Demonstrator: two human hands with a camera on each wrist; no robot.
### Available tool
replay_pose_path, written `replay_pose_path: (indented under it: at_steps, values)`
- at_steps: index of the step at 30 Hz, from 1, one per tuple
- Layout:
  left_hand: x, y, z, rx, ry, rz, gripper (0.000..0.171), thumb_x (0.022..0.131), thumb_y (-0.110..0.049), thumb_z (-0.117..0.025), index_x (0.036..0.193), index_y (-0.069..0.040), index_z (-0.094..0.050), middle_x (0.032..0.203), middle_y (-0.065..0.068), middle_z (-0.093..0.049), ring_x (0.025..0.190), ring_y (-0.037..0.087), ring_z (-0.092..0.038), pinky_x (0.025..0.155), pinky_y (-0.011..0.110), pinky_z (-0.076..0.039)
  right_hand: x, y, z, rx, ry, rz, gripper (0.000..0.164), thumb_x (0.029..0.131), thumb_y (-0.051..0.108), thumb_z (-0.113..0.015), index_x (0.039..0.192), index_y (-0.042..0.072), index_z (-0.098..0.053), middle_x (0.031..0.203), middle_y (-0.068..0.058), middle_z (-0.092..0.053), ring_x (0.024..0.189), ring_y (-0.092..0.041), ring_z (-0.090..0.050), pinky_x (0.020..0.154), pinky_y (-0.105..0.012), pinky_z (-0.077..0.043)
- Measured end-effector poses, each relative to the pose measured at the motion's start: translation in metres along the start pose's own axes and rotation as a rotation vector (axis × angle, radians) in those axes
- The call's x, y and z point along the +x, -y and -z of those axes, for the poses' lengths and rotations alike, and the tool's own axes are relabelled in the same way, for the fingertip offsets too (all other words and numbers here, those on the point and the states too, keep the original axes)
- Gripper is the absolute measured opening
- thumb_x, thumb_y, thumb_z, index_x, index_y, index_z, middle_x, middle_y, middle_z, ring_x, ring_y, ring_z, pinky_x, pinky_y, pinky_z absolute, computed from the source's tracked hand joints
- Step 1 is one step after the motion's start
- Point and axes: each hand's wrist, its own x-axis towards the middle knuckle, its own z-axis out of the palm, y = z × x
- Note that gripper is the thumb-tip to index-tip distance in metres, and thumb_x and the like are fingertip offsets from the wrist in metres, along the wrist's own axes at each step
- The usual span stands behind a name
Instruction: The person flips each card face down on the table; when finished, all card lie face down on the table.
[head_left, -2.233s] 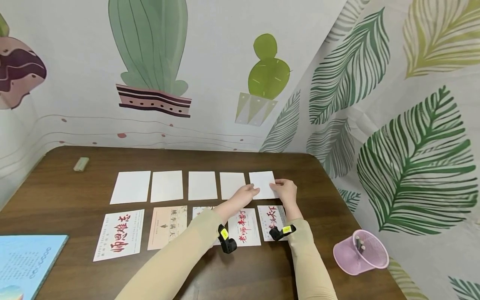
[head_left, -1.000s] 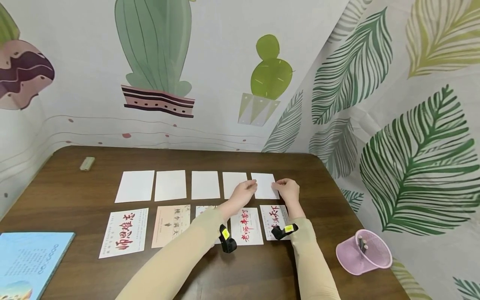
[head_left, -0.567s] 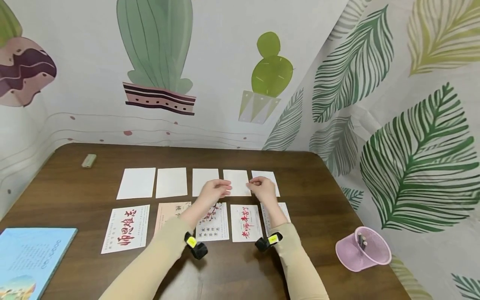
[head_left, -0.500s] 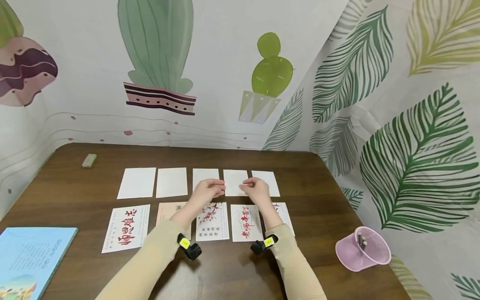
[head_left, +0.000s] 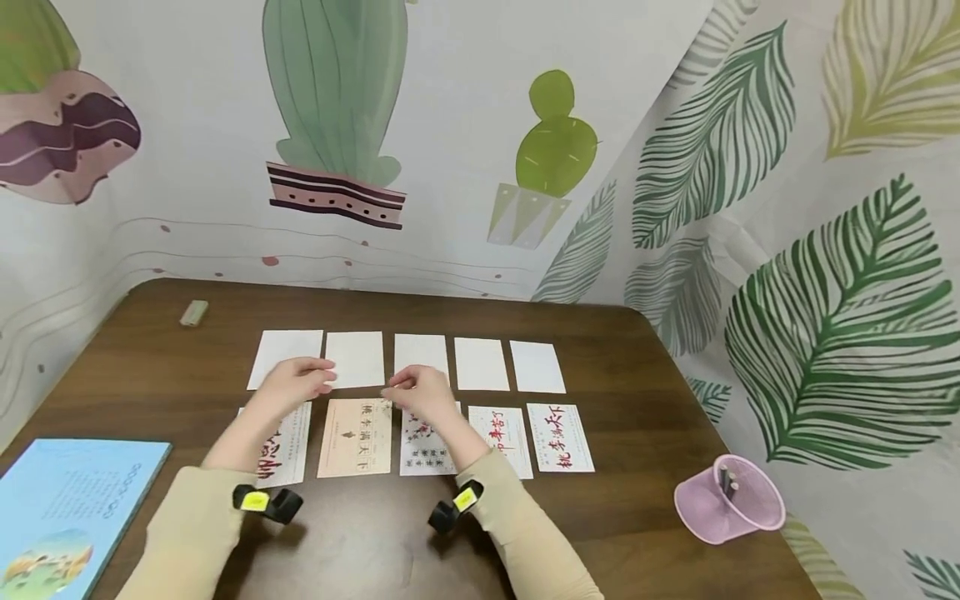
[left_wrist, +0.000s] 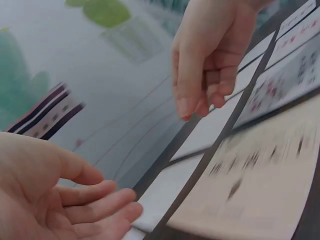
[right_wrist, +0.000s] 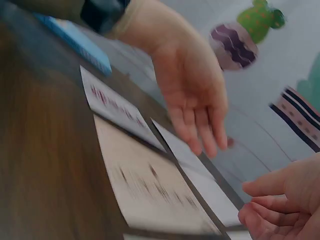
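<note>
My left hand (head_left: 288, 387) hovers over the near part of the leftmost blank white card (head_left: 288, 343), fingers extended and nothing in them. To its right, my right hand (head_left: 427, 396) is above the third blank card (head_left: 420, 350) and a blossom-printed card (head_left: 425, 454), its fingers loosely bent and holding nothing. Between the hands lie another blank card (head_left: 356, 358) and a peach card (head_left: 355, 450) with dark writing. My left forearm partly hides a red-lettered card (head_left: 295, 446). Both wrist views show the left palm (right_wrist: 190, 85) and the right fingers (left_wrist: 212, 85) without anything in them.
Two more blank cards (head_left: 481, 364) continue the back row, above two red-lettered cards (head_left: 559, 437). A blue book (head_left: 82, 500) lies at the left. An eraser-like block (head_left: 194, 313) is at the back left, and a pink mesh pen holder (head_left: 727, 500) stands near the right edge.
Both hands have travelled left along the rows, from the rightmost blank card to the left half. The rightmost cards are uncovered now. The head view has shifted slightly.
</note>
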Motion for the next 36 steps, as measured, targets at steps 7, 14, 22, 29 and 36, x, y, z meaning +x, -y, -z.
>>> replay_pose_path:
  at_steps: [7, 14, 22, 29, 36]
  values:
    - [-0.023, 0.024, 0.037, 0.115, 0.004, 0.075, 0.050, 0.102, -0.023, -0.046, 0.137, 0.012, -0.044, 0.131, 0.035, -0.053, 0.114, 0.042, -0.061, 0.093, 0.048, -0.052, -0.007, 0.028, -0.051, 0.054, 0.092, -0.018, 0.018, 0.082, 0.015, -0.077, 0.096, 0.005, -0.071, 0.077, 0.000, -0.068, 0.060, -0.006, -0.062, 0.055, -0.017, -0.053]
    - [-0.039, 0.034, 0.066, 0.151, 0.015, 0.129, 0.059, 0.105, -0.029, -0.041, 0.138, 0.019, -0.036, 0.135, 0.039, -0.047, 0.118, 0.047, -0.056, 0.099, 0.059, -0.046, -0.012, 0.034, -0.075, 0.096, 0.127, -0.016, 0.022, 0.079, 0.010, -0.079, 0.099, 0.004, -0.071, 0.080, -0.002, -0.072, 0.061, -0.005, -0.063, 0.057, -0.015, -0.052]
    - [-0.046, 0.035, 0.085, 0.132, 0.024, 0.192, 0.063, 0.105, -0.030, -0.039, 0.130, 0.027, -0.039, 0.116, 0.037, -0.061, 0.095, 0.031, -0.070, 0.080, 0.035, -0.060, -0.013, 0.044, -0.082, 0.072, 0.128, 0.008, 0.027, 0.078, 0.011, -0.079, 0.104, 0.005, -0.072, 0.088, -0.002, -0.075, 0.073, -0.004, -0.066, 0.065, -0.014, -0.050]
    - [-0.045, 0.030, 0.082, 0.147, 0.074, 0.222, 0.060, 0.105, -0.031, -0.040, 0.127, 0.025, -0.044, 0.111, 0.036, -0.063, 0.095, 0.032, -0.069, 0.080, 0.037, -0.061, -0.019, 0.047, -0.086, 0.063, 0.137, 0.006, 0.034, 0.078, 0.009, -0.079, 0.110, 0.003, -0.071, 0.097, -0.005, -0.076, 0.085, -0.009, -0.069, 0.072, -0.015, -0.052]
    - [-0.044, 0.029, 0.079, 0.149, 0.085, 0.228, 0.062, 0.105, -0.032, -0.041, 0.126, 0.026, -0.043, 0.111, 0.036, -0.063, 0.096, 0.035, -0.069, 0.080, 0.037, -0.061, -0.020, 0.047, -0.088, 0.074, 0.143, 0.018, 0.035, 0.078, 0.008, -0.078, 0.112, 0.002, -0.069, 0.100, -0.007, -0.075, 0.087, -0.010, -0.070, 0.073, -0.016, -0.052]
